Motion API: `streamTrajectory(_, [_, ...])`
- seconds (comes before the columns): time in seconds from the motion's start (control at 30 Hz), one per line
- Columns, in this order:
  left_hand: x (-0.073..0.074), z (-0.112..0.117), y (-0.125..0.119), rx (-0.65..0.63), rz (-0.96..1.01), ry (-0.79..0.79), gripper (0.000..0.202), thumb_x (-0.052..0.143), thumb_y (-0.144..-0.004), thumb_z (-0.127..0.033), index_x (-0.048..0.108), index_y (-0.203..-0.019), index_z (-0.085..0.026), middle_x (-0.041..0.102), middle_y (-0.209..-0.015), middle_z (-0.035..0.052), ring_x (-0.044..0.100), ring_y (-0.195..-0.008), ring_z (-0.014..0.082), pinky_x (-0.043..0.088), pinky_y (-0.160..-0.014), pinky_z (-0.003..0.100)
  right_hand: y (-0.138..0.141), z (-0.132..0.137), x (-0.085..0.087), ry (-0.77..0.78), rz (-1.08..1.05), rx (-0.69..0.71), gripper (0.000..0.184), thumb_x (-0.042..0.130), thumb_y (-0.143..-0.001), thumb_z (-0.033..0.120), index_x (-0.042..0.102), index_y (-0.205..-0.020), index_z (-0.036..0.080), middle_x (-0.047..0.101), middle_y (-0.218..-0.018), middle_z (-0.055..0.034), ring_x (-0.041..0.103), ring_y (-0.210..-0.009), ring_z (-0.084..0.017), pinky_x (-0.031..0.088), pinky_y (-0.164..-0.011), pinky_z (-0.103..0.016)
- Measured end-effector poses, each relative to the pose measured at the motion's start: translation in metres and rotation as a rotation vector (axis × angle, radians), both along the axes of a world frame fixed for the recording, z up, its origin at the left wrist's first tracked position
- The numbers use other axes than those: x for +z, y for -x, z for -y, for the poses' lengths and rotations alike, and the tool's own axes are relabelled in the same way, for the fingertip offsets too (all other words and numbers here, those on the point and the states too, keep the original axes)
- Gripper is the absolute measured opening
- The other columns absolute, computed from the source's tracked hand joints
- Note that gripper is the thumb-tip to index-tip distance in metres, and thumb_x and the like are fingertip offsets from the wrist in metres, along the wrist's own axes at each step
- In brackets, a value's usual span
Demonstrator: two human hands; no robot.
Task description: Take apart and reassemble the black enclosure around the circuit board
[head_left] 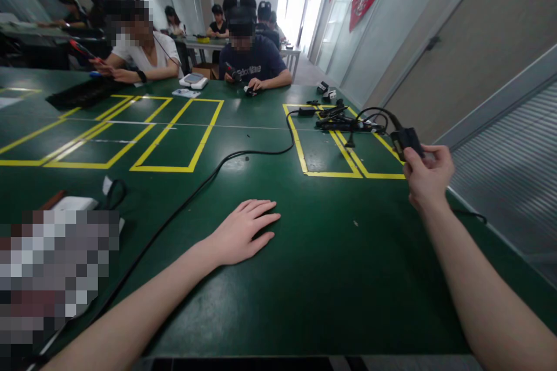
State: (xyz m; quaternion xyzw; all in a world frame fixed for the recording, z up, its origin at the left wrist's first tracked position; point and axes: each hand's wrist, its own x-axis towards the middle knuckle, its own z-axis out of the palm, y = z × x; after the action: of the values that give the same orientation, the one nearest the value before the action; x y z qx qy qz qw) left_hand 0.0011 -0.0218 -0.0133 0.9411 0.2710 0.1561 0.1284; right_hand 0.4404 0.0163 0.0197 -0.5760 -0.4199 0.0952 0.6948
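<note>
My right hand (430, 177) grips a black power adapter (407, 142) between thumb and fingers, raised at the right side of the green table (313, 278). A black cable runs from the adapter's top and curves left toward a pile of black cables and adapters (339, 123). A plug (350, 142) lies just in front of that pile. Flat on the tabletop, my left hand (243, 232) rests with fingers spread and holds nothing. A long black cord (213, 171) passes beyond my left hand and leads to a small black box (307, 111) by the pile.
Yellow tape (162, 170) marks rectangles on the table. Small black-and-white items (326, 91) sit behind the pile. At lower left is a blurred-out object (56, 261). Across the table, two people work, beside a white device (194, 81) and a black tray-like thing (78, 91).
</note>
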Motion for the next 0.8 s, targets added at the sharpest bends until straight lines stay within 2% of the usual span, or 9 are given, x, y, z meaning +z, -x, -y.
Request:
streamTrajectory(0.07, [0.000, 0.000, 0.000, 0.003, 0.010, 0.008, 0.038, 0.055, -0.106, -0.032, 0.063, -0.142, -0.022, 0.056, -0.156, 0.0123, 0.052, -0.145, 0.0288, 0.043, -0.122, 0.051, -0.010, 0.001, -0.007, 0.050, 0.081, -0.146, 0.040, 0.083, -0.065, 0.040, 0.051, -0.084, 0.025, 0.069, -0.090, -0.0058, 0.059, -0.069, -0.017, 0.043, -0.060, -0.029])
streamTrajectory(0.13, [0.000, 0.000, 0.000, 0.002, 0.010, 0.011, 0.039, 0.055, -0.106, -0.031, 0.062, -0.143, -0.022, 0.056, -0.156, 0.0125, 0.051, -0.145, 0.0290, 0.043, -0.121, 0.052, -0.013, 0.004, -0.015, 0.123, 0.145, -0.209, 0.034, 0.082, -0.062, 0.034, 0.056, -0.082, 0.023, 0.070, -0.093, -0.0076, 0.065, -0.084, -0.023, 0.049, -0.074, -0.036])
streamTrajectory(0.2, [0.000, 0.000, 0.000, 0.002, 0.008, 0.012, 0.039, 0.055, -0.106, -0.031, 0.062, -0.143, -0.021, 0.056, -0.156, 0.0128, 0.051, -0.145, 0.0293, 0.042, -0.122, 0.052, -0.013, 0.007, -0.023, 0.255, 0.216, -0.228, 0.030, 0.083, -0.060, 0.033, 0.062, -0.080, 0.023, 0.072, -0.090, -0.0078, 0.066, -0.089, -0.029, 0.051, -0.084, -0.043])
streamTrajectory(0.3, [0.000, 0.000, 0.000, 0.002, 0.008, 0.012, 0.038, 0.054, -0.106, -0.030, 0.062, -0.142, -0.021, 0.056, -0.157, 0.0128, 0.051, -0.145, 0.0291, 0.042, -0.121, 0.053, -0.015, 0.008, -0.033, 0.528, 0.378, -0.237, 0.029, 0.082, -0.064, 0.037, 0.068, -0.085, 0.024, 0.075, -0.094, -0.0099, 0.068, -0.092, -0.033, 0.052, -0.090, -0.049])
streamTrajectory(0.37, [0.000, 0.000, 0.000, 0.004, 0.012, 0.012, 0.038, 0.054, -0.106, -0.030, 0.062, -0.142, -0.021, 0.056, -0.156, 0.0127, 0.051, -0.145, 0.0291, 0.043, -0.121, 0.053, -0.020, 0.006, -0.038, 0.637, 0.470, -0.264, 0.031, 0.078, -0.070, 0.042, 0.070, -0.092, 0.023, 0.076, -0.101, -0.0119, 0.069, -0.095, -0.034, 0.053, -0.089, -0.048])
streamTrajectory(0.53, [-0.002, 0.000, 0.000, 0.005, 0.024, 0.011, 0.039, 0.054, -0.106, -0.032, 0.062, -0.143, -0.022, 0.056, -0.157, 0.0121, 0.051, -0.145, 0.0292, 0.043, -0.121, 0.053, -0.033, 0.002, -0.047, 0.676, 0.576, -0.328, 0.038, 0.077, -0.072, 0.046, 0.073, -0.101, 0.022, 0.075, -0.096, -0.0114, 0.070, -0.087, -0.033, 0.055, -0.082, -0.045])
streamTrajectory(0.63, [-0.002, 0.000, 0.000, 0.007, 0.037, 0.011, 0.038, 0.053, -0.107, -0.032, 0.062, -0.143, -0.023, 0.056, -0.157, 0.0117, 0.051, -0.146, 0.0291, 0.043, -0.121, 0.053, -0.037, 0.001, -0.050, 0.660, 0.603, -0.284, 0.037, 0.076, -0.073, 0.048, 0.074, -0.099, 0.022, 0.075, -0.092, -0.0101, 0.069, -0.084, -0.031, 0.054, -0.079, -0.043])
streamTrajectory(0.8, [-0.004, 0.000, 0.001, 0.007, 0.034, 0.015, 0.039, 0.053, -0.107, -0.032, 0.062, -0.143, -0.024, 0.056, -0.157, 0.0112, 0.050, -0.146, 0.0288, 0.042, -0.122, 0.053, -0.040, 0.000, -0.054, 0.597, 0.540, -0.230, 0.036, 0.072, -0.074, 0.045, 0.074, -0.100, 0.021, 0.077, -0.100, -0.0108, 0.070, -0.081, -0.027, 0.054, -0.079, -0.040])
